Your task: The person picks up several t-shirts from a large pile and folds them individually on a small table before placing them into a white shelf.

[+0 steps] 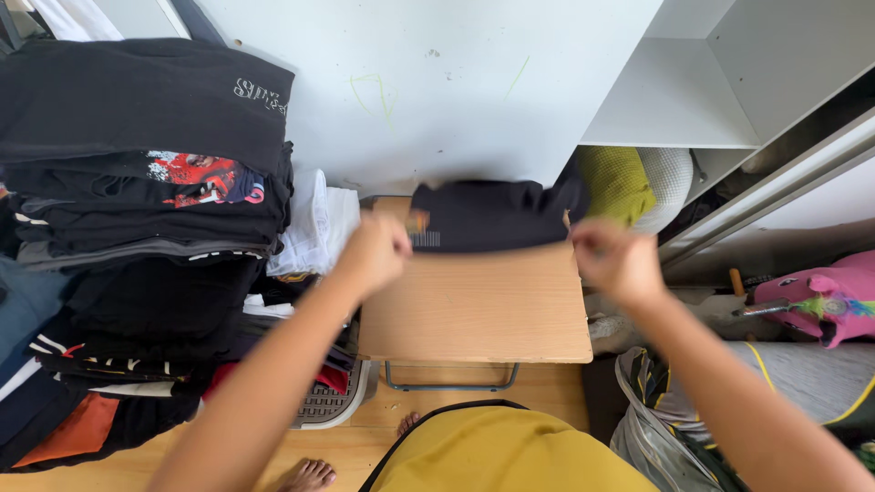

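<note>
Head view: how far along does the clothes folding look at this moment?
Looks done: a tall stack of folded dark clothes sits at left. In hand: the left hand and right hand each grip a side of a black garment on the small wooden table; it looks partly folded. Possibly left: loose clothes heaped below the stack, and fabric in the bag at right.

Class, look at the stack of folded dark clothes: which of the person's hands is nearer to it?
Left. The left hand grips the dark garment just beside the stack of folded dark clothes; the right hand is across the small wooden table.
</note>
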